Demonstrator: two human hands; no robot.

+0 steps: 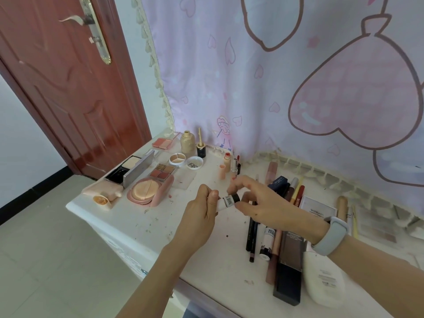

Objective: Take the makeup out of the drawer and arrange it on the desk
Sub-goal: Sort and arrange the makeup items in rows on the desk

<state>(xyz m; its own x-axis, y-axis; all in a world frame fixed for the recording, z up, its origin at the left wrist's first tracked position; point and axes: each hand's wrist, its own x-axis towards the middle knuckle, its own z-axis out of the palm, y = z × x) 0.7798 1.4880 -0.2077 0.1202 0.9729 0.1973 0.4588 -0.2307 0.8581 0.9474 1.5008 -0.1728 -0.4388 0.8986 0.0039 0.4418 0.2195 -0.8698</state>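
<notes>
Above the middle of the white surface [160,228], both hands meet on one small white tube [227,202] with a black band. The fingers of the left hand [202,216] curl round the tube's white end, thumb on top, while the fingers of the right hand [257,200] pinch its black-banded end; the tube hangs in the air, clear of the surface. A pale blue wristband [332,235] sits on the right wrist. Just beside the right forearm, toward the surface's right edge, lie dark pencils [251,235], a white printed tube [267,242], a long dark box [290,269] and a white bottle [325,283] on its side. Toward the left edge rest an open pink powder compact [146,191] with its puff, an eyeshadow palette [163,172] and an open black compact [128,168]. Near the back edge stand a gold bottle [187,142], a blush palette [162,143], a small round pot [177,159] and several lipsticks [229,164]. A pink heart-printed curtain [286,76] hangs behind.
</notes>
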